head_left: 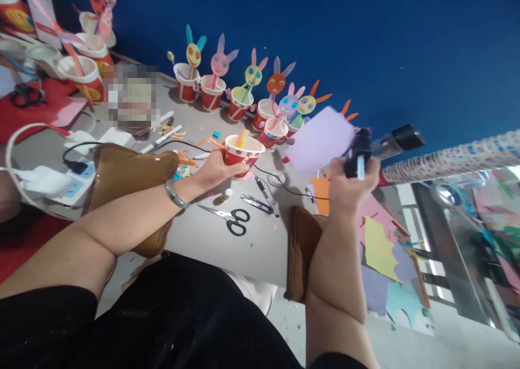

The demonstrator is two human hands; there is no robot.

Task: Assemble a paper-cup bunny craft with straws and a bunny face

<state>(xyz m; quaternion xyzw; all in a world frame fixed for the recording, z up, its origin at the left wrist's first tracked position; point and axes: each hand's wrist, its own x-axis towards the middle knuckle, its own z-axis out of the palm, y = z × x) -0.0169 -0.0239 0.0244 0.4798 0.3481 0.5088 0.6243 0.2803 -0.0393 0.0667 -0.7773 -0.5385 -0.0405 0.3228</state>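
Note:
My left hand (217,168) is closed around a red and white paper cup (244,151) with orange and yellow strips standing in it. My right hand (353,182) is raised at the right, its fingers wrapped round a black tool (358,151) whose exact kind is hard to make out. A sheet of light purple paper (320,140) reaches out from the tool to the left; the hand hides how they meet. Between my arms lie black-handled scissors (233,217), thread snips (258,203), a pen (267,195) and a small bottle (226,195).
Along the blue wall stand several cups with paper rabbit heads, such as a pink one (220,64). Brown cushions (130,176) lie on the table edge. A power strip (75,187) and cables are at left. Coloured paper (379,244) and a patterned roll (450,157) are at right.

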